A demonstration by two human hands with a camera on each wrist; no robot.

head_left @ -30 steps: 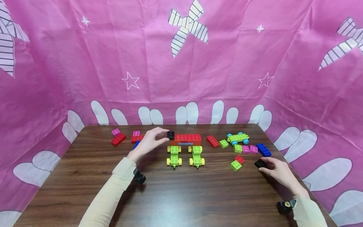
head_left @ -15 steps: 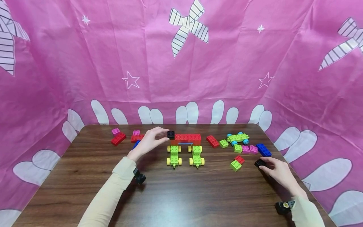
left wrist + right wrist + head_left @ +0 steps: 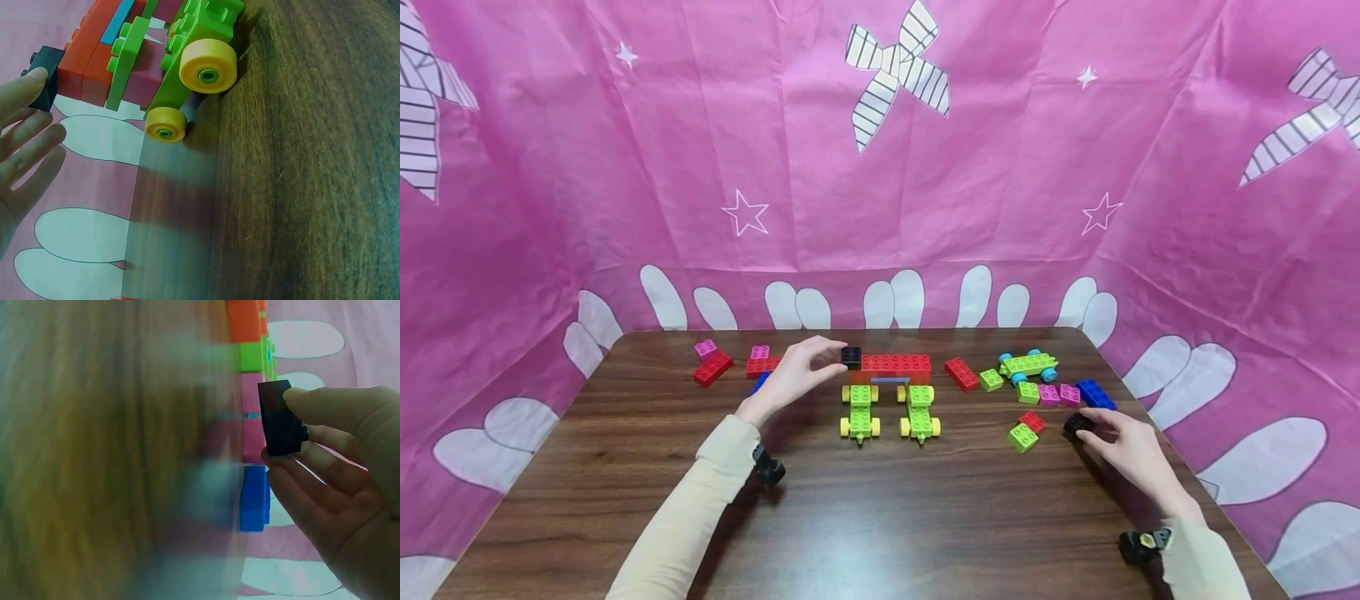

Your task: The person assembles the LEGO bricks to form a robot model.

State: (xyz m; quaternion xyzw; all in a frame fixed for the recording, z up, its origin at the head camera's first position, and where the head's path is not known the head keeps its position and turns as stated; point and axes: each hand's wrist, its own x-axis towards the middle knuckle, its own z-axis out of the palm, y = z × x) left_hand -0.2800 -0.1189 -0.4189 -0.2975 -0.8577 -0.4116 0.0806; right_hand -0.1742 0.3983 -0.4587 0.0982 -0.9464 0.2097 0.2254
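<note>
My left hand (image 3: 799, 371) pinches a black building brick (image 3: 851, 357) between thumb and fingers. In the left wrist view this black brick (image 3: 49, 78) sits at the upper end of the red bricks (image 3: 87, 47). These red bricks span two lime-green wheeled bases (image 3: 861, 421) with yellow wheels, and a thin blue piece (image 3: 891, 380) shows at their front. On the right side, my right hand (image 3: 1129, 447) pinches a second black brick (image 3: 1077, 426). The right wrist view has this black brick (image 3: 279, 419) raised off the tabletop, its studs turned toward the palm.
A lime-green base (image 3: 1028, 365) with blue wheels stands at the back right. Near it lie red, green and pink bricks and a blue brick (image 3: 1096, 394). Red (image 3: 712, 367), pink and blue bricks lie at the back left. Pink cloth (image 3: 850, 208) hangs behind the table.
My right hand has moved slightly left and up with its black brick, lifting it from the table. My left hand and the red-and-green build have stayed in place.
</note>
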